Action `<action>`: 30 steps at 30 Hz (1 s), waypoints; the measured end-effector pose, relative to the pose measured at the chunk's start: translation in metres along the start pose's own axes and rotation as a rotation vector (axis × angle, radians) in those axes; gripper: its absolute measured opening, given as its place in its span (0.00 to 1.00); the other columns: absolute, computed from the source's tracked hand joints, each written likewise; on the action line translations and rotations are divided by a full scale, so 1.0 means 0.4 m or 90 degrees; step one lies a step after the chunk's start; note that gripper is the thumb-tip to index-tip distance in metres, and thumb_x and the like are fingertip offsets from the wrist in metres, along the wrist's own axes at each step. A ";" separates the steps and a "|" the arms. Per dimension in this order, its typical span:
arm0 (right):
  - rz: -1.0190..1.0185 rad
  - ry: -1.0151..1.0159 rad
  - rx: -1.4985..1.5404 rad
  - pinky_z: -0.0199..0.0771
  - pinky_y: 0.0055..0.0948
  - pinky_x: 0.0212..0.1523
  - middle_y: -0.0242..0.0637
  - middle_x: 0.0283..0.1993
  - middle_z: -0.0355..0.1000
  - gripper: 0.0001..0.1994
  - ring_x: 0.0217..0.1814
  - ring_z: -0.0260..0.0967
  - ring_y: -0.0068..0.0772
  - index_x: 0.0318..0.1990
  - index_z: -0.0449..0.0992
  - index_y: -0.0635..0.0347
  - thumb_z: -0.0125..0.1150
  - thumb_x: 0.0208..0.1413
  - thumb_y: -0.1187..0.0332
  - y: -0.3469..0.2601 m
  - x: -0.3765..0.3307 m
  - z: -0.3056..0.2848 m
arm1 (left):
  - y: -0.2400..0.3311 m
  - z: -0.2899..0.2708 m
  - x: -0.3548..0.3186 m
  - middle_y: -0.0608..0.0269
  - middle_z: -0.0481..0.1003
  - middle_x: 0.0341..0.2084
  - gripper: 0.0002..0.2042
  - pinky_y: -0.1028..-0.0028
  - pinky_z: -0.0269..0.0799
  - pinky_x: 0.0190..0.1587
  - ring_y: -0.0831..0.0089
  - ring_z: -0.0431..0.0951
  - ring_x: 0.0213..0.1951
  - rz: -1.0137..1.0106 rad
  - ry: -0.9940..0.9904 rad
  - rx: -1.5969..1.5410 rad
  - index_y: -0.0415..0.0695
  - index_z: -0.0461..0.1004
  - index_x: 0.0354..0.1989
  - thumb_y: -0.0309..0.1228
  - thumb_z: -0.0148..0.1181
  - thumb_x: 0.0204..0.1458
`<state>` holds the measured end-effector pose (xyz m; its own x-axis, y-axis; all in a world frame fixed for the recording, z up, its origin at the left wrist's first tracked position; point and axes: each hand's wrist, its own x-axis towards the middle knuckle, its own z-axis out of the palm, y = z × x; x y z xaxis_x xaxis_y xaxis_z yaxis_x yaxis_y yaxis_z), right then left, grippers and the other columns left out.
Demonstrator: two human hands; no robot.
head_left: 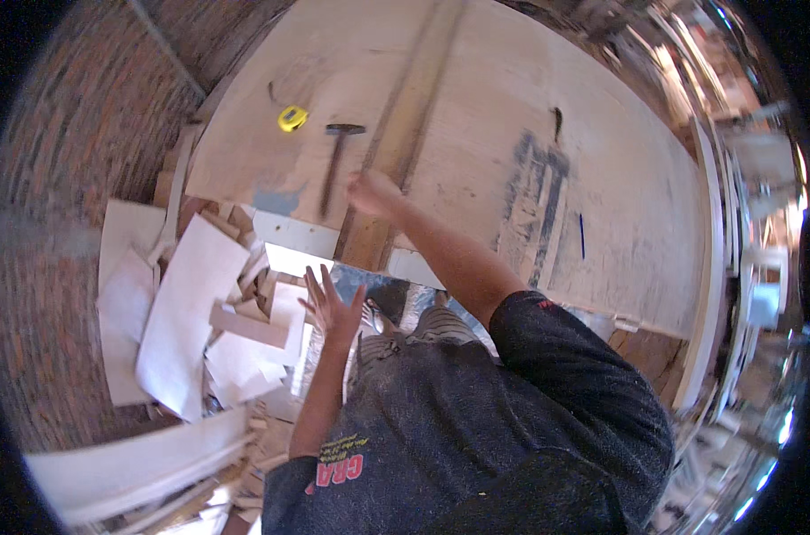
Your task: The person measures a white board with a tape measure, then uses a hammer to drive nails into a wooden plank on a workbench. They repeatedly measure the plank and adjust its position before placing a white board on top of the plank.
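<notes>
Right hand point(374, 193) is seen extended over the plywood worktop point(476, 116), resting at the long wooden strip point(403, 134), just beside the hammer point(336, 165); whether its grip is closed cannot be told. Left hand point(332, 308) is held open, fingers spread, empty, above the scrap boards point(195, 312). A yellow tape measure point(291, 118) is noted near the hammer head.

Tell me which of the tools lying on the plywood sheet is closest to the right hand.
The hammer, dark-headed with a long handle pointing toward the right hand. The yellow tape measure lies farther left, and the blue pencil sits well off to the right.
</notes>
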<state>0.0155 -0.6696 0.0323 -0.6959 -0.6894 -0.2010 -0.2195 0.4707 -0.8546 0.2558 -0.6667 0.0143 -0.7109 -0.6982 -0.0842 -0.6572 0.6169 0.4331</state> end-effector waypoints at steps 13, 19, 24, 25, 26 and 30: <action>0.107 0.059 -0.230 0.71 0.43 0.38 0.42 0.35 0.73 0.10 0.38 0.71 0.48 0.36 0.78 0.51 0.56 0.50 0.60 0.282 -0.650 -0.133 | 0.051 0.074 -0.098 0.62 0.69 0.24 0.06 0.63 0.59 0.37 0.62 0.69 0.32 0.363 0.089 -0.180 0.45 0.68 0.24 0.29 0.59 0.43; 0.242 0.389 -0.247 0.72 0.42 0.37 0.43 0.31 0.74 0.10 0.35 0.72 0.48 0.36 0.78 0.55 0.58 0.48 0.63 0.454 -0.839 -0.351 | 0.277 0.125 -0.099 0.63 0.69 0.26 0.06 0.64 0.59 0.38 0.63 0.70 0.33 0.533 0.012 -0.160 0.46 0.69 0.26 0.29 0.60 0.42; 0.254 0.710 -0.178 0.71 0.41 0.41 0.44 0.36 0.73 0.10 0.39 0.71 0.47 0.38 0.76 0.58 0.59 0.45 0.70 0.690 -0.806 -0.595 | 0.434 0.207 -0.132 0.60 0.70 0.28 0.06 0.63 0.60 0.39 0.61 0.70 0.34 0.612 0.042 -0.180 0.45 0.71 0.27 0.29 0.60 0.41; 0.238 0.722 -0.214 0.71 0.41 0.43 0.45 0.39 0.73 0.12 0.42 0.70 0.47 0.39 0.76 0.57 0.59 0.45 0.70 0.717 -0.798 -0.649 | 0.463 0.220 -0.148 0.59 0.70 0.28 0.06 0.63 0.60 0.39 0.61 0.70 0.35 0.618 0.030 -0.171 0.45 0.71 0.28 0.29 0.60 0.40; 0.223 0.732 -0.248 0.70 0.40 0.45 0.45 0.41 0.72 0.13 0.46 0.70 0.47 0.41 0.76 0.57 0.59 0.44 0.70 0.743 -0.791 -0.699 | 0.489 0.232 -0.163 0.59 0.70 0.28 0.07 0.63 0.60 0.39 0.61 0.70 0.35 0.623 0.019 -0.159 0.45 0.71 0.28 0.29 0.60 0.40; 0.217 0.553 -0.439 0.67 0.41 0.51 0.44 0.52 0.67 0.15 0.53 0.64 0.48 0.45 0.73 0.55 0.53 0.47 0.71 0.839 -0.751 -0.810 | 0.592 0.271 -0.249 0.58 0.71 0.30 0.08 0.61 0.60 0.40 0.59 0.71 0.37 0.611 -0.017 -0.167 0.44 0.72 0.29 0.30 0.61 0.40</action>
<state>-0.0708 -0.1262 -0.0390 -0.9671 0.0150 0.2541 -0.0703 0.9437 -0.3232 0.1438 -0.4118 0.0280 -0.9201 0.0653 0.3862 0.2729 0.8141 0.5126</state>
